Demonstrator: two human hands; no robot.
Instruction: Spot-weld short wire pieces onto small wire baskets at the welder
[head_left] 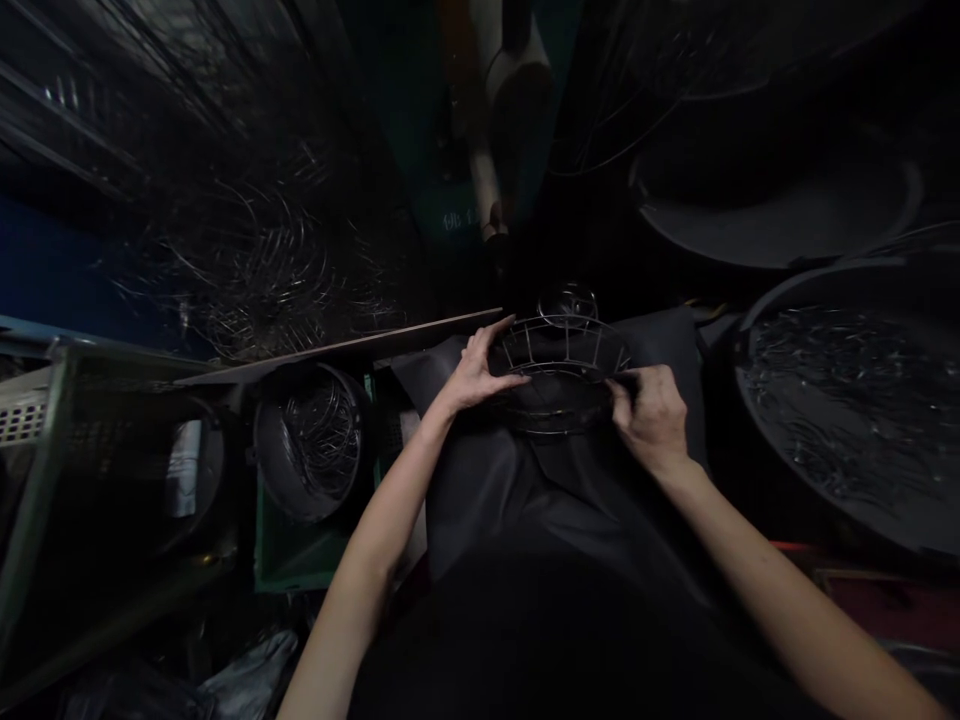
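Note:
A round wire frame [564, 352], like a small metal cage of rings and upright struts, rests on a dark cloth [510, 480] over my lap. My left hand [474, 372] grips its left rim, fingers curled over the top ring. On the frame's right side, my right hand [651, 416] pinches the lower ring. Both forearms reach in from the bottom of the view. The scene is very dim.
A large dark tub [855, 420] of loose wire pieces sits at the right, another tub [780, 200] behind it. A small round bucket [311, 450] of wire rings stands at my left in a green crate [292, 560]. Tangled wire frames [262, 260] pile up at the back left.

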